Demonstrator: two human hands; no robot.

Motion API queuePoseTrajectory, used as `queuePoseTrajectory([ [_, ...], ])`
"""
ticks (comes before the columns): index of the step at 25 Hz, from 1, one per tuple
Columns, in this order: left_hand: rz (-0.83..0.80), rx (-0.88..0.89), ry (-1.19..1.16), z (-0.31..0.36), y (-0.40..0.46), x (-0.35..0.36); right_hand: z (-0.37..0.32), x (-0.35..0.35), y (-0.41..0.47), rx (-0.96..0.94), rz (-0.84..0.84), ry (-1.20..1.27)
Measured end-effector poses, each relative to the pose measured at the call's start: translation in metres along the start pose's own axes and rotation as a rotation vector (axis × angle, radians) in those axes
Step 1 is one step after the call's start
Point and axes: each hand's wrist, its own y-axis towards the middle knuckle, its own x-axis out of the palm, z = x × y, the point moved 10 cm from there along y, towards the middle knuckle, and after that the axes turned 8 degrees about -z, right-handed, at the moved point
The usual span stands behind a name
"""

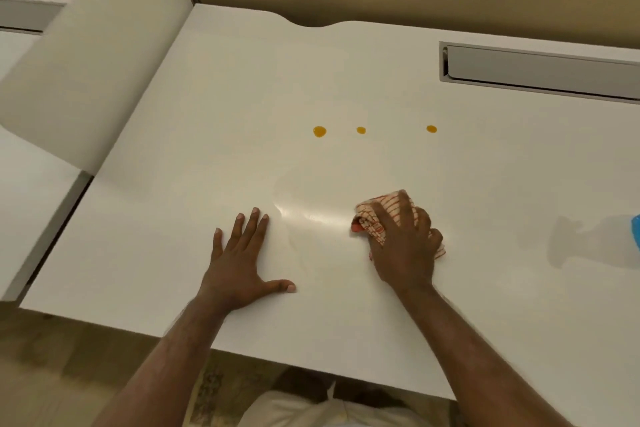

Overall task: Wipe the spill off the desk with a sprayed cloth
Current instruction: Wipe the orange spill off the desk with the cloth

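Three orange spill drops (361, 130) sit in a row on the white counter (173, 156). Nearer the person than the drops, the right hand (403, 243) clutches a bunched red-striped cloth (372, 222); left of the cloth, the left hand (242, 260) lies flat, fingers spread, empty.

Left hand (242, 262) flat, fingers spread toward 12 o'clock. Right hand (403, 243) at its 3 o'clock, fingers curled, gripping.

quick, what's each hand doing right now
Left hand: open, flat on the desk, holding nothing.
Right hand: closed over the striped cloth, pressing it on the desk.
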Motion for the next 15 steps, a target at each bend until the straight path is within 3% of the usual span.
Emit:
queuePoseTrajectory([
  [10,-0.010,0.012,0.000,-0.001,0.000,0.002,0.013,-0.004,0.000,0.299,0.093,0.139],
  [15,-0.007,0.053,0.026,-0.004,0.001,0.002,-0.029,-0.002,-0.006,0.222,0.071,0.115],
])
